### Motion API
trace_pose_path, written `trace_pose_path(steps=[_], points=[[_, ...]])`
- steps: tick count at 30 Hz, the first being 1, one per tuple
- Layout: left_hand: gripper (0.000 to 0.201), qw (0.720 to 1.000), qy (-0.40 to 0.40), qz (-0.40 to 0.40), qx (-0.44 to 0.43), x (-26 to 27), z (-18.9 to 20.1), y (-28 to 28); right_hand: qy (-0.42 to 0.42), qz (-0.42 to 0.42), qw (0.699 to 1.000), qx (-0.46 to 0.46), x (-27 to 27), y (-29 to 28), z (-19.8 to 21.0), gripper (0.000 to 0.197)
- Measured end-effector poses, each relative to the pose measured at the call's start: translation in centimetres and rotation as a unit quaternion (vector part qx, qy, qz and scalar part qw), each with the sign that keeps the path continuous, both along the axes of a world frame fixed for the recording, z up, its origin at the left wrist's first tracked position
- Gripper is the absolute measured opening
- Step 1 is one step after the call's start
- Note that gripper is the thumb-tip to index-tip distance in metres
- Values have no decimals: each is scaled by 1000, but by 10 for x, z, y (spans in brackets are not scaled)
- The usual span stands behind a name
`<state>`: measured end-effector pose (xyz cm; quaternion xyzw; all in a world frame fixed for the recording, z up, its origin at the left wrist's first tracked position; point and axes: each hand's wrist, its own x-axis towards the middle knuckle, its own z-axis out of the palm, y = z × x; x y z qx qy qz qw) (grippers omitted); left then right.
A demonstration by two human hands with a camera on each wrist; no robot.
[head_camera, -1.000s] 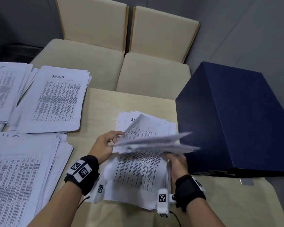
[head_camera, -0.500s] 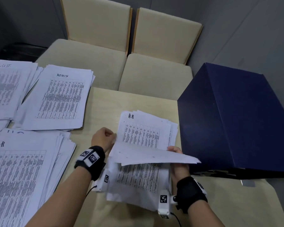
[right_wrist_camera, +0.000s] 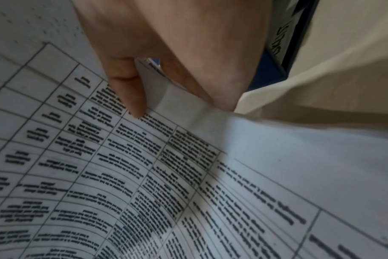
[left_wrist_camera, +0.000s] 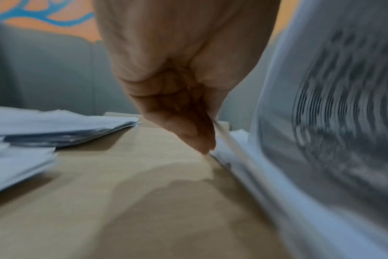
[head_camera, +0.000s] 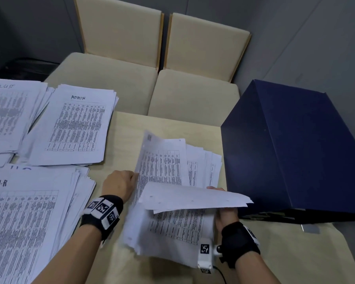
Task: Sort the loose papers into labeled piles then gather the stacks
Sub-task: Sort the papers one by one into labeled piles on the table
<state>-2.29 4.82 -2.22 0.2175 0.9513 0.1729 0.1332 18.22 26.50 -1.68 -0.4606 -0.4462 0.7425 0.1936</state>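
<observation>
The left hand (head_camera: 119,186) pinches the near left edge of a printed sheet (head_camera: 162,160), which rises tilted from that grip. The right hand (head_camera: 225,212) holds a folded-back bundle of pages (head_camera: 193,198) (blank side up) over the loose stack (head_camera: 172,228); beyond its fingers stands a navy box (head_camera: 295,150).

"White papers (head_camera: 164,167), printed with black-ruled tables of dark text?"

"Yes. 'ADMIN' pile (head_camera: 74,128) lettered black, on a pale tan table (head_camera: 168,124)."

"That box (head_camera: 295,146)?"

"Navy blue. Chairs (head_camera: 162,64) cream; wristbands (head_camera: 103,214) black with black-and-white square markers."
</observation>
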Motion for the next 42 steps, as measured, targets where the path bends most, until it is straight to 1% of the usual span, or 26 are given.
trace_pose_path(steps=[2,4,5,6,8,10,11,14,16,17,18,20,21,22,23,25,26,28,29,31,33,34,36,38,40,42], points=[[32,986,-44,-15,159,3,-1,-7,23,5,999,-36,-6,-1,4,16],[28,942,-153,-4,299,9,-3,-12,48,10,998,-49,-14,-4,11,31],[28,916,-212,5,341,12,-2,-14,47,11,998,-42,-17,-4,12,38],[28,890,-265,14,371,15,2,-15,42,7,998,-37,-19,-4,12,41],[26,849,-339,28,404,21,10,-15,30,13,999,-31,-19,-5,14,29],[22,826,-382,28,414,24,14,-15,-2,35,999,-13,-17,-8,10,23],[15,826,-390,20,407,25,17,-15,-14,44,999,-6,-15,-10,11,22],[20,833,-383,12,399,31,23,-12,-30,58,998,-4,-6,-7,15,9],[4,837,-358,38,412,34,33,-5,-55,62,996,-9,-8,-4,21,24],[18,838,-347,46,419,36,41,-1,-50,56,997,-18,-10,-1,22,24],[23,840,-323,46,433,38,50,5,-32,61,998,0,-16,-3,29,20],[6,824,-322,48,463,40,71,15,-1,86,994,63,-25,-12,53,48],[23,818,-328,52,470,39,80,21,-2,87,992,90,-29,-13,63,44],[35,818,-324,50,473,38,89,25,14,79,989,126,-32,-15,78,25],[42,822,-314,46,473,37,96,30,18,70,982,177,-33,-17,91,15],[37,818,-285,32,498,38,112,35,26,57,964,260,-33,-17,104,5],[29,812,-273,31,515,41,121,37,49,49,957,282,-33,-19,111,13],[22,802,-238,30,548,47,131,39,68,35,950,303,-33,-22,116,10],[30,793,-220,32,567,48,127,40,70,30,950,303,-33,-24,116,10],[57,785,-201,56,583,47,113,40,70,29,948,309,-30,-27,114,21],[76,799,-223,83,553,43,90,37,56,49,950,302,-25,-25,101,35],[79,815,-242,92,519,43,79,34,43,69,954,288,-23,-23,90,39],[68,855,-249,90,446,44,56,31,8,104,962,253,-20,-25,77,38],[61,889,-218,81,395,50,45,28,-15,127,963,235,-21,-25,69,29],[53,888,-195,96,406,57,52,28,-22,127,960,248,-27,-23,70,28],[41,874,-193,116,430,64,62,25,-15,121,955,272,-32,-22,75,42]])
